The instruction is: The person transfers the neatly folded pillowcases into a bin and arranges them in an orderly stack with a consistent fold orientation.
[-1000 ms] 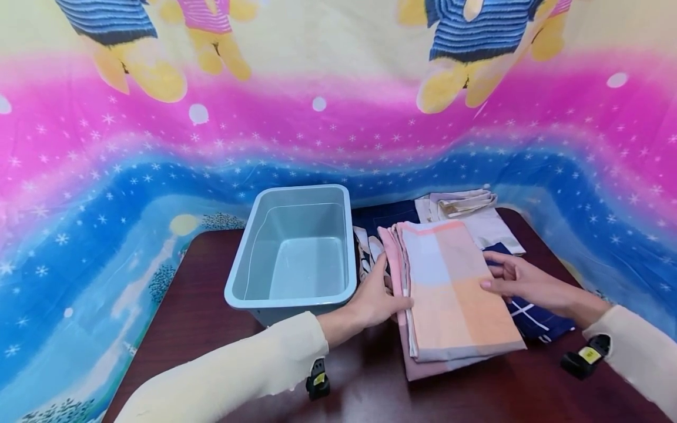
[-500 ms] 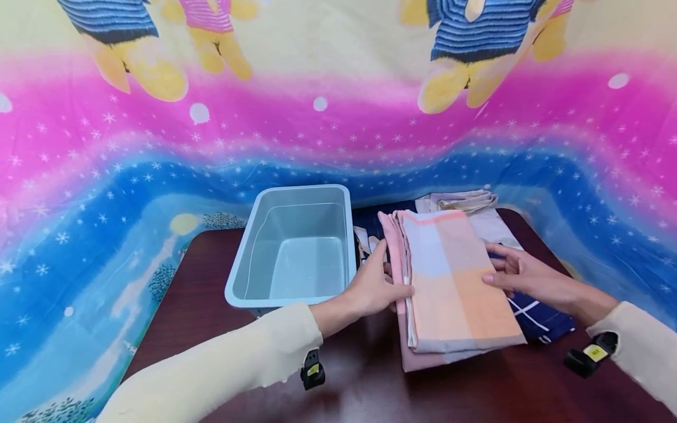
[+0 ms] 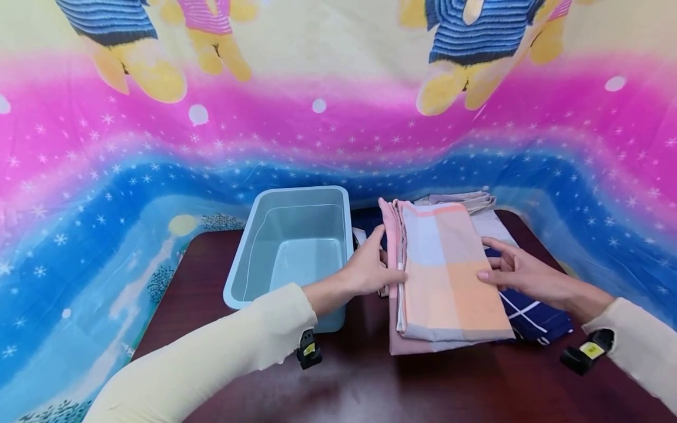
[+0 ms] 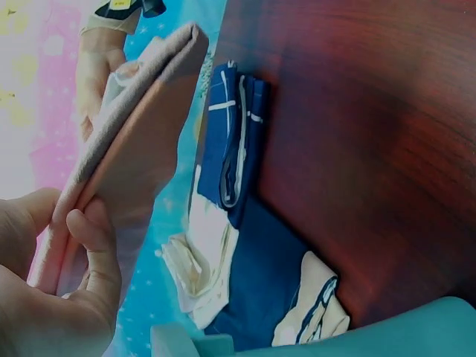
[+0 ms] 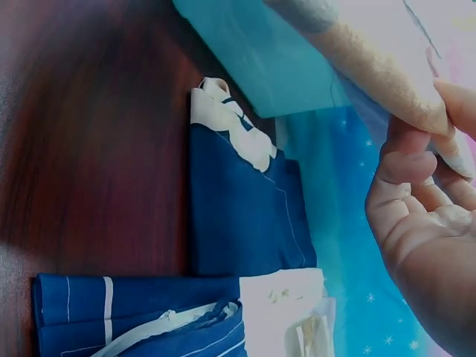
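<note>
A folded pink, orange and pale-blue checked cloth (image 3: 449, 276) is held up between both hands, its shadow on the table under it. My left hand (image 3: 370, 264) pinches its left folded edge, thumb on the front face and fingers behind. At the right edge my right hand (image 3: 523, 273) pinches it in the same way. The left wrist view shows the thick layered fold of the checked cloth (image 4: 141, 141) between thumb and fingers. In the right wrist view the right hand's fingers (image 5: 405, 160) lie under the cloth's edge.
A light blue-green plastic bin (image 3: 307, 220) stands left of the cloth, nothing in it. Behind and right lie folded fabrics: navy with white lines (image 3: 534, 317), white (image 3: 492, 223), plain navy (image 4: 260, 275) and beige printed (image 4: 320, 305). A patterned curtain (image 3: 317, 135) hangs behind the dark table (image 3: 359, 382).
Both hands have raised the checked cloth higher in the view and shifted it slightly left. More of the navy white-lined fabric shows beside it. The bin stays put.
</note>
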### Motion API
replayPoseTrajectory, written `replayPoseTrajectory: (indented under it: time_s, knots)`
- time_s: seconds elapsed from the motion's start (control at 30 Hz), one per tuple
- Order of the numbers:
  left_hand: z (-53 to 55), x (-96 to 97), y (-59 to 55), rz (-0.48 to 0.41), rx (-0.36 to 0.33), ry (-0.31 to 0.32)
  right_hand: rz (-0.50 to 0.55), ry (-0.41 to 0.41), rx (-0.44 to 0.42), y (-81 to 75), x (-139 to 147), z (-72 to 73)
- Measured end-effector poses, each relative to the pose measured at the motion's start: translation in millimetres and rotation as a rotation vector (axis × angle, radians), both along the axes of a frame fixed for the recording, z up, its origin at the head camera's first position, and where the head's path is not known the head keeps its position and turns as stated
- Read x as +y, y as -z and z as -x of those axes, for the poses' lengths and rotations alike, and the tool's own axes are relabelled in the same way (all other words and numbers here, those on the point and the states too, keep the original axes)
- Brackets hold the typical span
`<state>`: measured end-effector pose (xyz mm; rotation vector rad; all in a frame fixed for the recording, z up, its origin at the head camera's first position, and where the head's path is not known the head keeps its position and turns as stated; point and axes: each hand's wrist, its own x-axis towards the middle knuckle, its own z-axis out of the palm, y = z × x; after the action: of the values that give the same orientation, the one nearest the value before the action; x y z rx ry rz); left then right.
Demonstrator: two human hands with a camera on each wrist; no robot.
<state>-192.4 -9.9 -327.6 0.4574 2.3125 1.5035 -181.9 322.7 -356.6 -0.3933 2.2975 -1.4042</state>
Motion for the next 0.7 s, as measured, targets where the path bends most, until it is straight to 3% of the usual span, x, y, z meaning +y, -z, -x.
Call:
replayPoseTrajectory:
  time_s: [0.37,0.7]
  knots:
    - [6.1,-6.4,-9.1,0.043,-0.025,0.015,-0.021,0.023,0.043,-4.9,-8,-1.4]
    - [11.1,-21.5,-17.3,-0.030,-0.062,0.034,0.002,0.027,0.057,-13.2,-22,2.2]
